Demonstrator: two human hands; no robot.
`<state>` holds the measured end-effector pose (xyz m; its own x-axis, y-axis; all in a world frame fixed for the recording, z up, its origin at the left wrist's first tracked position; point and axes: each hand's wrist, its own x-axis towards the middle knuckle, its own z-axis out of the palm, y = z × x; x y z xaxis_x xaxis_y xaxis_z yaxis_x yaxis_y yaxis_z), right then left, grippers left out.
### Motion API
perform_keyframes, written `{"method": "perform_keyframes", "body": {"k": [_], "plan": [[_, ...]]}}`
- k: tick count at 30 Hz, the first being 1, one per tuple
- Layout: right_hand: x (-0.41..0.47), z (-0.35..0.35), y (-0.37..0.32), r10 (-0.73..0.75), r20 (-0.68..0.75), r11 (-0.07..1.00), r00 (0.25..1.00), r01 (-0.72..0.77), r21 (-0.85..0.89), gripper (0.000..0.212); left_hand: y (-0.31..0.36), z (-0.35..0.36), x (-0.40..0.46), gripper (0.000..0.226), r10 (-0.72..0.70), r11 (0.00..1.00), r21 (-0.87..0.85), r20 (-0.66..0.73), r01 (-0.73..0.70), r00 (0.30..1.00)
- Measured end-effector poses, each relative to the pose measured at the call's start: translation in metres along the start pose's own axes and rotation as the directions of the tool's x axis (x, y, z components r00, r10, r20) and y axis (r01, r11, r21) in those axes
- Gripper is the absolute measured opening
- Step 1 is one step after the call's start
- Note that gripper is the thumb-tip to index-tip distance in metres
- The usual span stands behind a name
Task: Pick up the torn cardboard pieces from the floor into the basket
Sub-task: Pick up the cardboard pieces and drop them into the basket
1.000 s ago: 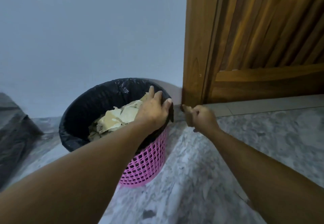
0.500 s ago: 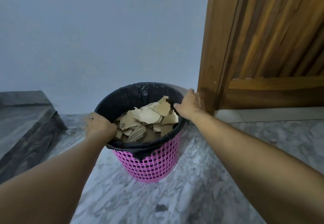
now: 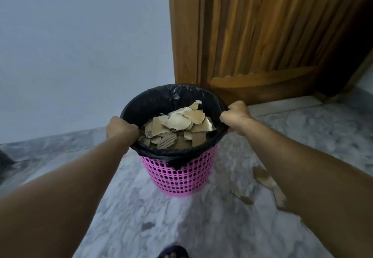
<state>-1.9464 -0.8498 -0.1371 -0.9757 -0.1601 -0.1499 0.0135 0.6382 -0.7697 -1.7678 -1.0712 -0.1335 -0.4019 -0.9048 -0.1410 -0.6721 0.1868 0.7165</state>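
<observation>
A pink mesh basket (image 3: 177, 175) lined with a black bag stands on the grey marble floor in the middle of the head view. Torn brown cardboard pieces (image 3: 177, 128) fill it close to the rim. My left hand (image 3: 121, 129) grips the rim on the left side. On the opposite side my right hand (image 3: 236, 117) is closed over the rim. A few torn cardboard pieces (image 3: 264, 179) lie on the floor to the right of the basket, partly hidden by my right forearm.
A wooden door (image 3: 262, 35) and its frame stand right behind the basket. A plain pale wall (image 3: 80, 45) fills the left. A dark object (image 3: 5, 159) shows at the left edge. A foot in a dark sandal (image 3: 173, 252) is at the bottom.
My left hand left the cardboard in the basket and took the left rim; my right hand took the right rim. The basket now sits further from the wall, with floor pieces in view.
</observation>
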Motion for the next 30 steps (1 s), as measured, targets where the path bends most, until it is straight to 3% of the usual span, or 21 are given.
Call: {"method": "perform_keyframes", "body": {"k": [7,12,15,20,23,26,28,30], "plan": [[0.032,-0.076,0.056,0.099,-0.108,0.989,0.989,-0.086,0.123,0.026,0.061,0.077,-0.016,0.032,0.162,0.986,-0.054,0.135,-0.156,0.977],[0.057,-0.099,0.09,0.107,-0.177,0.98,0.978,-0.074,0.183,0.015,0.088,0.12,-0.004,0.034,0.249,0.966,-0.116,0.195,-0.23,0.949],[0.073,-0.107,0.107,0.122,-0.171,0.966,0.978,-0.078,0.246,0.03,0.106,0.136,-0.002,0.036,0.275,0.953,-0.189,0.225,-0.234,0.935],[0.055,-0.111,0.087,0.133,-0.084,0.916,0.988,-0.09,0.39,0.018,0.112,0.153,0.001,0.051,0.34,0.927,-0.263,0.281,-0.269,0.898],[0.047,-0.113,0.088,0.134,-0.021,0.89,0.991,-0.111,0.442,0.021,0.105,0.158,-0.003,0.065,0.374,0.925,-0.187,0.283,-0.332,0.883],[0.034,-0.117,0.09,0.126,0.009,0.898,0.992,-0.118,0.424,0.018,0.107,0.16,-0.018,0.073,0.397,0.901,0.106,0.19,-0.421,0.898],[0.021,-0.121,0.092,0.117,0.023,0.927,0.993,-0.118,0.355,0.025,0.11,0.159,-0.034,0.071,0.49,0.818,0.267,0.143,-0.51,0.86],[0.005,-0.127,0.097,0.111,0.033,0.94,0.993,-0.116,0.322,0.03,0.114,0.156,-0.056,0.064,0.605,0.716,0.313,0.168,-0.624,0.778]]}}
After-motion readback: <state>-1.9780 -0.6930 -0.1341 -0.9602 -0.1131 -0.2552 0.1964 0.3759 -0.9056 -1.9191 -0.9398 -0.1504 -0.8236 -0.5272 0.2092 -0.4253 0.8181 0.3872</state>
